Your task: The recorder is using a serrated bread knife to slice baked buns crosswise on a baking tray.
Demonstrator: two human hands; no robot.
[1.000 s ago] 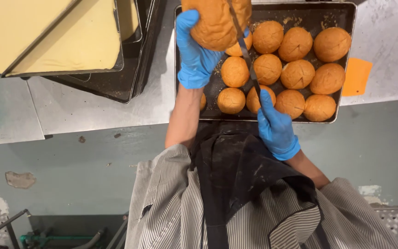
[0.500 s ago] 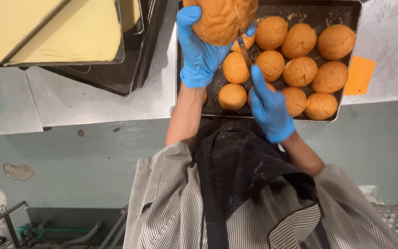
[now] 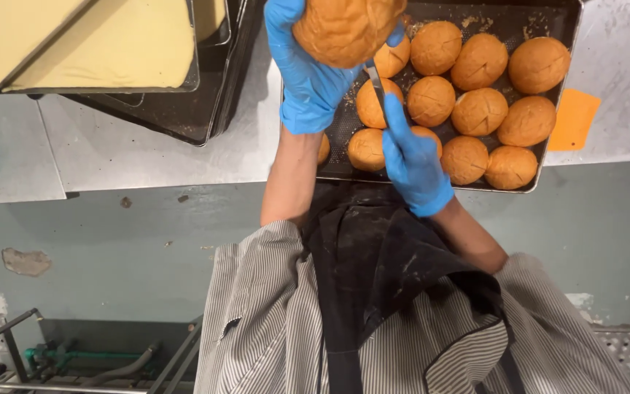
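Note:
My left hand, in a blue glove, holds a round golden-brown bun up above the dark baking tray. In my right hand, also blue-gloved, is a thin knife whose blade points up into the underside of the held bun. Several more buns with cross-cut tops lie in rows on the tray beneath both hands. My striped shirt and black apron fill the lower frame.
The tray sits on a steel worktop. At the left stand stacked dark trays and a pan of pale yellow dough or batter. An orange square lies right of the buns. The floor below shows pipes and a grate.
The view has shifted so hands and tray sit higher in frame. The held bun has risen slightly, and the right hand with the knife has moved up toward it.

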